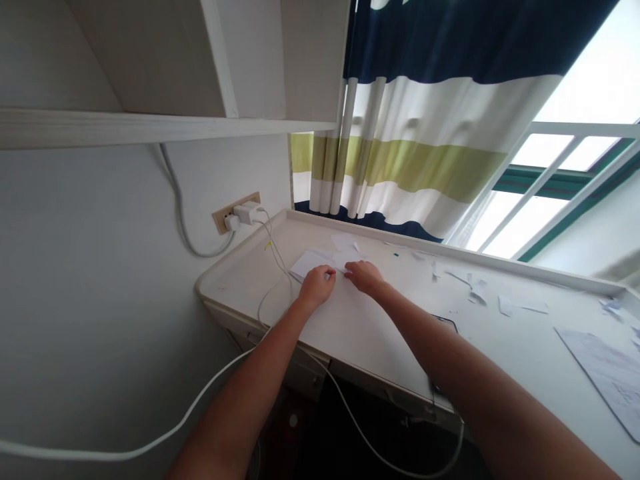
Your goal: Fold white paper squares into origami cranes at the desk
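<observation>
Over the white desk (345,327), my left hand (318,285) is closed in a pinch, with a bit of white showing at its fingertips. My right hand (365,275), fingers also pinched together, is just to its right. A small piece of white paper (341,269) seems to span the gap between the two sets of fingertips. Behind and left of my left hand lies a folded white sheet (302,264), partly covered by it. Another loose white sheet (343,241) lies farther back.
Paper scraps (479,291) are scattered on the right. A phone-like dark-edged object (445,323) is partly under my right forearm. White cables (273,250) run from the wall socket (220,220) across the desk. A grey sheet or board (605,373) lies far right.
</observation>
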`<state>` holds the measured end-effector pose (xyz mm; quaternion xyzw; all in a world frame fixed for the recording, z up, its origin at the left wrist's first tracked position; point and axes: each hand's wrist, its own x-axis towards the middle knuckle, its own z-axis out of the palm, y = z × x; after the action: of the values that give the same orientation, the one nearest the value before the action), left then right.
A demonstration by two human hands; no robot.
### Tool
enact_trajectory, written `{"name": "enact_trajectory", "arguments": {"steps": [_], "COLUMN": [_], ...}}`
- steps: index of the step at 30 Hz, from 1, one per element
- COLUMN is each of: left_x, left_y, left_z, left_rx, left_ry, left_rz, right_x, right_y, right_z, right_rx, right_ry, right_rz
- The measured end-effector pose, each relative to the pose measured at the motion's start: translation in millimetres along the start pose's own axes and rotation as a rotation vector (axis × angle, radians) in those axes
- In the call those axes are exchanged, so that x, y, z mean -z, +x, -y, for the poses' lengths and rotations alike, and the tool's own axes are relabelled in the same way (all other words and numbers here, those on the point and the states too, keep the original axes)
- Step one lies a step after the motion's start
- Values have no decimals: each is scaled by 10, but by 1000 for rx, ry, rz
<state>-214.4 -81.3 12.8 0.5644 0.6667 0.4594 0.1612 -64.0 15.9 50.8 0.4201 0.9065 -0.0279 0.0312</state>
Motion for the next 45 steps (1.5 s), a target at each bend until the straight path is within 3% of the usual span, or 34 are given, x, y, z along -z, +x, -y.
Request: {"name": "enact_trajectory", "arguments": {"steps": [8, 12, 16, 21, 23, 27, 30, 36, 40, 45], "left_x": [-252, -358, -569, -1143, -1444, -1987, -2219, -2268, -2235, -2193], "left_y": [-1, 1, 96, 359, 425, 399, 299, 90, 15, 75], "left_z": [-254, -342, -466, -918, -1137, -1438, -1514, -1512, -1498, -1443], "left_rx": [-23, 2, 21, 25, 43, 243, 260, 245, 202, 134], "left_ry": [-12, -21, -79, -303, -404, -776, -841, -887, -872, -845], "left_rz": [22, -33, -46, -2, 33, 294, 361, 305, 422, 414], "right_x": [103, 226, 363, 407, 359, 169, 9, -190, -278, -332], "right_y": [-144, -229, -431, -943, -1194, -1623, -1817, -1895, -1882, -1920], "right_z": [-285, -502, -884, -1575, -1875, -2340, -2471, -2327, -2255, -2285], "right_rx": [78, 42, -60, -207, -202, -230, -340, -348, -223, -258], "right_ry": [107, 203, 332, 504, 773, 1201, 1380, 1694, 1607, 1553], "right_rz": [-77, -251, -465, -669, -771, -826, -869, -740, -732, -737]}}
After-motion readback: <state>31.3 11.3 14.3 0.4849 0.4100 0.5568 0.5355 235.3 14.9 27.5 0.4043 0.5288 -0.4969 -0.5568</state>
